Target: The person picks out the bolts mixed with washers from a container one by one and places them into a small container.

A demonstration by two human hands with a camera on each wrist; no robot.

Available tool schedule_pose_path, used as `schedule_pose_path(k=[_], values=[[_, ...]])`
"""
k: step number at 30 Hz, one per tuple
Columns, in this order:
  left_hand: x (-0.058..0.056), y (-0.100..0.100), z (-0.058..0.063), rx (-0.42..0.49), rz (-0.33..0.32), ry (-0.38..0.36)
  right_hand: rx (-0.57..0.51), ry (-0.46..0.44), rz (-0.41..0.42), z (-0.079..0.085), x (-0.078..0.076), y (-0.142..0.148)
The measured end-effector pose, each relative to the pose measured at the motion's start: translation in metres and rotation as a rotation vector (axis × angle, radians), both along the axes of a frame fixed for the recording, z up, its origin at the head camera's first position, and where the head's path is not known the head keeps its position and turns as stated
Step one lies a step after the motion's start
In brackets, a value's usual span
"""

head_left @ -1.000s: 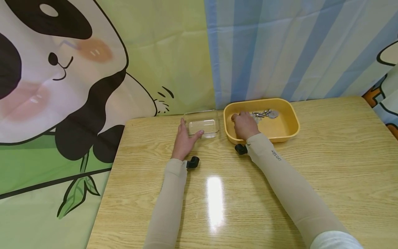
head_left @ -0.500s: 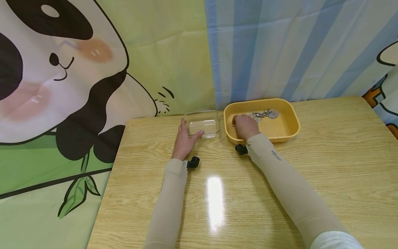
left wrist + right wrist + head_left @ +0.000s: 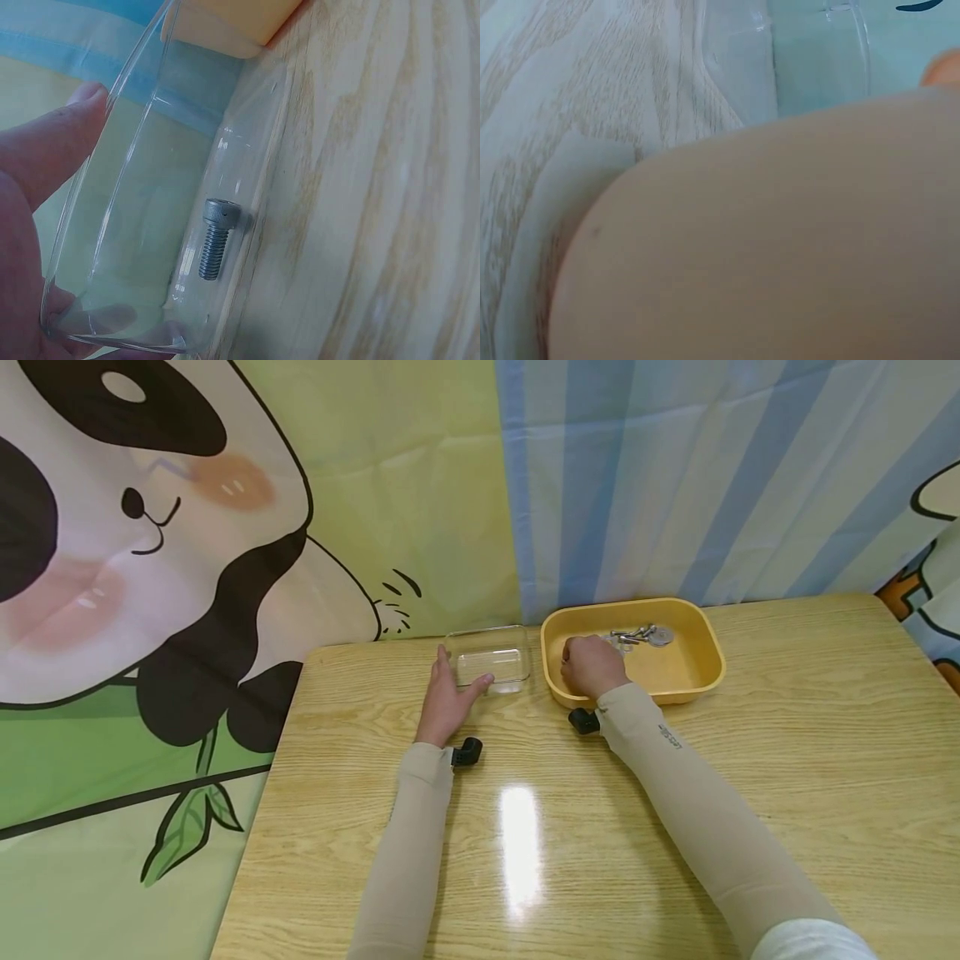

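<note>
My left hand (image 3: 444, 700) holds a clear rectangular container (image 3: 491, 681) at its near left corner, thumb on the front wall and fingers along the left side. In the left wrist view, one socket-head screw (image 3: 216, 238) lies inside the container. My right hand (image 3: 593, 667) reaches into the left part of a yellow basin (image 3: 686, 672) with fingers curled downward. Its fingertips are hidden, so whether they pinch anything is unclear. Beside that hand lie several metal screws (image 3: 637, 633) and a round metal disc (image 3: 660, 636). The basin's outer wall (image 3: 780, 247) fills much of the right wrist view.
Both containers stand side by side at the back of a wooden table (image 3: 585, 843), close to a printed curtain (image 3: 420, 510). Small clear pieces (image 3: 621, 644) lie by the screws. A black wrist camera (image 3: 583, 721) sits close to the basin's front wall.
My right hand's fingers have curled further in, and the hand has shifted slightly toward me within the basin. The left hand and the clear container have stayed put.
</note>
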State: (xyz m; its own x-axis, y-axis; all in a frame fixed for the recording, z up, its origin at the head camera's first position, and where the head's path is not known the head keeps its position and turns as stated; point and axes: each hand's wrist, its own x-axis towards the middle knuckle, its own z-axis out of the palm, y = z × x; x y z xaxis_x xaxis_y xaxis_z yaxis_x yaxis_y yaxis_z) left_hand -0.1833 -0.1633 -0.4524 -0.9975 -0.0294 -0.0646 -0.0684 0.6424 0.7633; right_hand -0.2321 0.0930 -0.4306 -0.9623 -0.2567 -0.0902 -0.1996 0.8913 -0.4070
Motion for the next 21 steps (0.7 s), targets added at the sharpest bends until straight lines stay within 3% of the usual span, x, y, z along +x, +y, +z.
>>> schedule_pose_path(k=[21], values=[[-0.001, -0.001, -0.001, -0.007, -0.006, -0.001, -0.083, 0.123, 0.014, 0.013, 0.009, -0.001]])
